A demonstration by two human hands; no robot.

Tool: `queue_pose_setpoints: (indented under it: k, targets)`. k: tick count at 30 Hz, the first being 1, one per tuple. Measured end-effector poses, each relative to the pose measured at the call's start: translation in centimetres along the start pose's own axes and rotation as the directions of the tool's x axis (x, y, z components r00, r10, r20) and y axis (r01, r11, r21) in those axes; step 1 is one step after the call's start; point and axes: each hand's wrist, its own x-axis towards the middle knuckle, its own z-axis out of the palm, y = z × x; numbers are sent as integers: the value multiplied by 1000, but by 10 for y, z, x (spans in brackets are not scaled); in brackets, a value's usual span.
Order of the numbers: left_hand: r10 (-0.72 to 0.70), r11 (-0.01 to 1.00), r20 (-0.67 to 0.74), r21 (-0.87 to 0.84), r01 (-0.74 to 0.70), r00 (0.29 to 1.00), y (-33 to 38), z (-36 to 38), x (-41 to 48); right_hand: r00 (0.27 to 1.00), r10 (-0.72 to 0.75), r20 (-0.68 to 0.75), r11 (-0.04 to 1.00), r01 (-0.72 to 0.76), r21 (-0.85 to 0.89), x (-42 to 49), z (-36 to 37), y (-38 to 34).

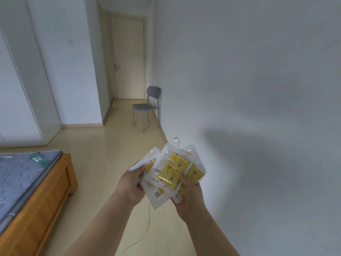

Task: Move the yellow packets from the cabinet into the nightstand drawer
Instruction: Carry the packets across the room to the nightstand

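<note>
You are holding the yellow packets [171,170] as one fanned stack, to the right of the bed [36,182] and above the floor beside it. Your left hand [132,183] is curling round the stack's left edge. Your right hand [188,193] is pinching its right edge, thumb on top. Retrieval is looking complete. No nightstand drawer is showing, so carrying and depositing are still outstanding.

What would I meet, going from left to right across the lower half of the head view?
Bed → left hand → yellow packets, held by both hands → right hand → white wall.
</note>
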Motion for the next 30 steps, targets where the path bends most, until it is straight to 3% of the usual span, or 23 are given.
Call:
queue_pose_setpoints:
  k: [8,11,15,18,22,26,30]
  targets:
    - [70,998,-189,11,-69,979,34,-26,142,989,129,65,986,-121,-114,159,34,3]
    - [71,997,-201,19,-69,977,47,-40,201,986,156,53,984,-150,-93,223,46,13]
    - [110,994,-185,16,-109,977,77,-64,293,985,158,68,972,-143,-189,319,78,26]
    - [125,992,-181,1,-127,975,111,-77,368,984,177,-9,958,-174,-229,398,113,32]
    - [127,990,-196,-35,-136,972,162,-84,453,978,160,134,981,-142,-135,485,161,31]
    - [90,987,-331,-99,-129,939,197,-113,533,971,203,126,979,-198,-47,569,199,51]
    - [78,982,-463,-118,-149,883,219,-154,601,949,298,108,954,-290,-79,646,228,85]
